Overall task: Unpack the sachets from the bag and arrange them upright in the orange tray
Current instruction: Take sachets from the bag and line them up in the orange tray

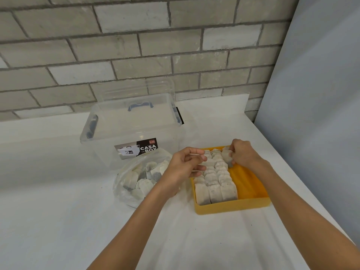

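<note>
Wall, rear: I log a brick wall (pixel 136 45), pale grey and off-white blocks in running bond, darker grey mortar lines, a few blocks lighter than the rest. Wall, right: a plain smooth panel (pixel 321 94), bluish white, meeting the brick at a vertical corner. Tabletop (pixel 58 221): white, matte, faintly creased like a sheet or covering, running back to the brick. Light: even and soft from where I watch, with only faint shadows on the white surface.
</note>
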Demonstrator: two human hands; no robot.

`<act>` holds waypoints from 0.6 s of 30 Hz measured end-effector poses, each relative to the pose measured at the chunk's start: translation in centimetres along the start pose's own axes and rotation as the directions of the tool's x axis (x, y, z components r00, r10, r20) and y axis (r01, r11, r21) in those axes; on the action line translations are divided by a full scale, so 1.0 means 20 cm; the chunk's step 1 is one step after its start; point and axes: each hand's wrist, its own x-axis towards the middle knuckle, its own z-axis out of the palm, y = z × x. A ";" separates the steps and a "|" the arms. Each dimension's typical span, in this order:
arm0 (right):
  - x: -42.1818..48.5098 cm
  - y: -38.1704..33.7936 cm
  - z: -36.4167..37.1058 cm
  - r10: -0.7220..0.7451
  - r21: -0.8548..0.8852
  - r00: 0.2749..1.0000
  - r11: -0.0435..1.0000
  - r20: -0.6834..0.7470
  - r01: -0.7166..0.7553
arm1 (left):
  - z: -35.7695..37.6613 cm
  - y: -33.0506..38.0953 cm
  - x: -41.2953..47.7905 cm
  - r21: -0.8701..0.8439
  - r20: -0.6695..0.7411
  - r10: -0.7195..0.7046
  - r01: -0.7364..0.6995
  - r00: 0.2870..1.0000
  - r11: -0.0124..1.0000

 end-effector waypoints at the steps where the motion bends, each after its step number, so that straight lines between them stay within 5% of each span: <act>1: -0.01 0.00 0.00 0.001 0.008 1.000 1.000 -0.005 -0.001 | 0.00 0.00 0.00 0.002 -0.002 -0.002 0.002 1.000 1.000; 14: -0.08 -0.02 -0.06 -0.042 0.046 0.993 0.998 -0.113 0.048 | -0.06 0.01 -0.04 0.067 -0.022 -0.012 0.013 1.000 0.998; 18: -0.14 -0.14 -0.11 -0.171 0.073 0.975 0.980 -0.140 0.183 | -0.16 0.04 -0.08 0.136 -0.025 -0.008 0.011 1.000 0.991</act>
